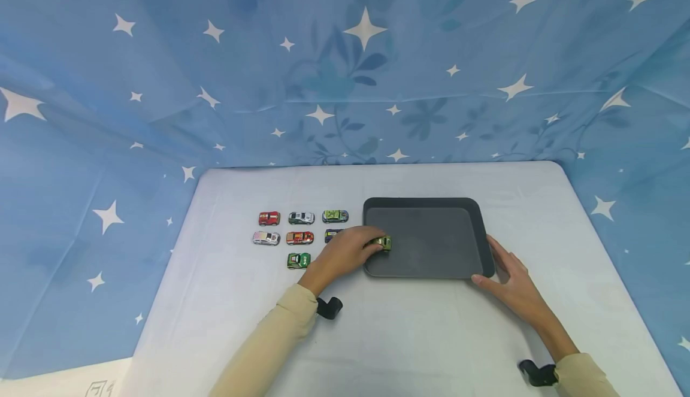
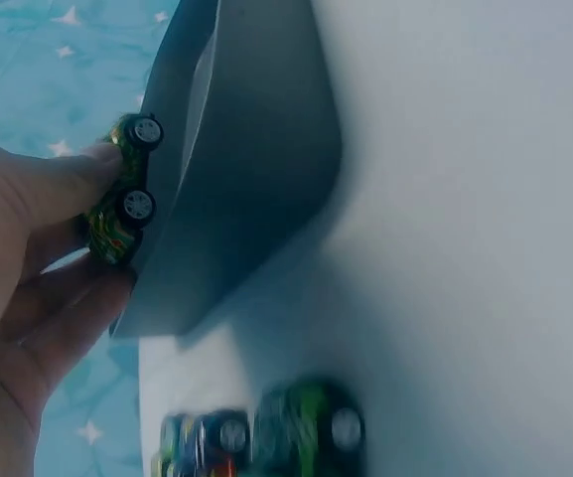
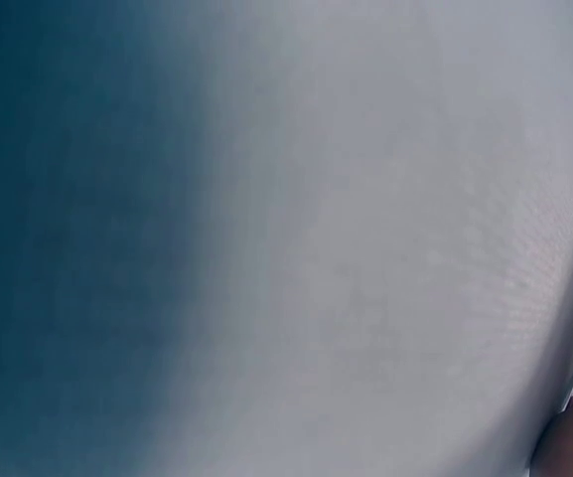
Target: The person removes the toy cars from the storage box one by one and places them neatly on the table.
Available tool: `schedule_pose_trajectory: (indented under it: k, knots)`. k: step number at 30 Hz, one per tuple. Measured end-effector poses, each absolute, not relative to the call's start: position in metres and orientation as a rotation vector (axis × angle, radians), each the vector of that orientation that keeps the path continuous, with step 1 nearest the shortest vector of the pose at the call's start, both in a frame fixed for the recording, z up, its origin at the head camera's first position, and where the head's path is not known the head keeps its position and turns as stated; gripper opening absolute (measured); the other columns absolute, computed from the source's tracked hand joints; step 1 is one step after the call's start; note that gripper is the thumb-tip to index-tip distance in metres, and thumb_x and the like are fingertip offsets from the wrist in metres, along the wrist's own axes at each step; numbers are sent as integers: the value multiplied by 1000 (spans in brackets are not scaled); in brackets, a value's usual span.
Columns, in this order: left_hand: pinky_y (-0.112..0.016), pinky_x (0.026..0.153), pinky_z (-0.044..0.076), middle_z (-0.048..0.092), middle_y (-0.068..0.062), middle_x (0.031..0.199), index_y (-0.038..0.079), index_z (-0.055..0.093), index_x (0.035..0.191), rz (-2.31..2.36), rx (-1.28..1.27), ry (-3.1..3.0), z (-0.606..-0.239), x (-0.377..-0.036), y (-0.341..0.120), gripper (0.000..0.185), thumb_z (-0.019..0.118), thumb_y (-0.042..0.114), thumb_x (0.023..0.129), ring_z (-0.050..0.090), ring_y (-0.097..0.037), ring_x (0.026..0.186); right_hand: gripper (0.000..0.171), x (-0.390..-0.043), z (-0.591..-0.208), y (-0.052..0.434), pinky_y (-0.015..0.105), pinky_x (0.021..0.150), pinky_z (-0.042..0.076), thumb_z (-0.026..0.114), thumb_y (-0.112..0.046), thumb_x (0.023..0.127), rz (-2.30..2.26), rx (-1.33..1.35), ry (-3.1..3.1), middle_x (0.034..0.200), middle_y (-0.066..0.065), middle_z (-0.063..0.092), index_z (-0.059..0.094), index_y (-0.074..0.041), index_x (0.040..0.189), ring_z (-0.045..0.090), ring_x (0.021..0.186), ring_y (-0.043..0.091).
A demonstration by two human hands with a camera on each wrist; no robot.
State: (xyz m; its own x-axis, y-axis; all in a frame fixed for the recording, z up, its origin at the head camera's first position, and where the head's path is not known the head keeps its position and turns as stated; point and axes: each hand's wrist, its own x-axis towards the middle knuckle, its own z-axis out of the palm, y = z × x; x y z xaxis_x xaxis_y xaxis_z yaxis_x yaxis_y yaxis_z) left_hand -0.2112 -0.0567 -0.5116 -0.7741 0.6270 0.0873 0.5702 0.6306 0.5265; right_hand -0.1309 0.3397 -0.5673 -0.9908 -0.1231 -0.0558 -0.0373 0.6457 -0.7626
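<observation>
Closest to the camera, the right hand (image 1: pixel 509 280) lies flat on the table (image 1: pixel 409 337) with its fingers straight along the tray's (image 1: pixel 431 202) near right corner, touching the rim and holding nothing. The right wrist view is basically just white tabletop, so no help there.

A bit further in, the left hand (image 1: pixel 345 252) has reached over the tray's left edge and is pinching a green car (image 1: pixel 381 242) between thumb and fingers. In the left wrist view the car (image 2: pixel 125 189) sits in the fingertips with its wheels facing the camera, right up against the tray's side wall (image 2: pixel 182 199). From the head view it looks to be just inside the tray's left rim; I can't tell if it's resting on the tray floor or a hair above it.

So I'd say the step in hand is handling one car at the tray, either setting it in or lifting it out, can't say which from here. Next move needs the wheels to clear that raised rim, so a small lift rather than a drag, with the right hand keeping the tray from sliding.

Beyond the left hand, seven more cars stand in rows left of the tray: nearest a green one (image 1: pixel 298 260), furthest a red one (image 1: pixel 269 218) in the back row. Behind it all hangs a blue starry cloth (image 1: pixel 345 55).
</observation>
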Motion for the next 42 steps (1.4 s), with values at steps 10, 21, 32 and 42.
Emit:
schedule_pose_trajectory:
  k: [10,21,32,42]
  knots:
    - [-40,107,53,74,-6,132,8,73,136,940,961,2812,-500,-204,-97,33,73,19,105,68,-23,126,101,-132,-568,341,62,128,-2,81,-31,96,-1282,-151,2758,166,35,31,19,-18,174,38,141,66]
    - [-47,108,53,73,-9,135,5,73,137,963,790,2844,-498,-198,-151,35,74,16,104,66,-29,129,100,-133,-566,339,61,128,-3,81,-31,96,-1275,-155,2763,165,36,32,19,-17,174,38,141,67]
    - [-52,108,52,72,-16,135,1,73,135,1002,631,2846,-500,-185,-196,34,74,14,103,66,-36,129,100,-131,-565,339,63,127,-2,81,-31,96,-1271,-132,2752,165,36,31,20,-16,174,37,141,67]
    - [-56,108,50,71,-17,135,1,71,139,900,505,2893,-509,-173,-233,38,74,12,103,65,-39,128,100,-131,-564,338,60,128,-2,80,-31,96,-1256,-123,2745,165,35,32,19,-17,174,38,141,65]
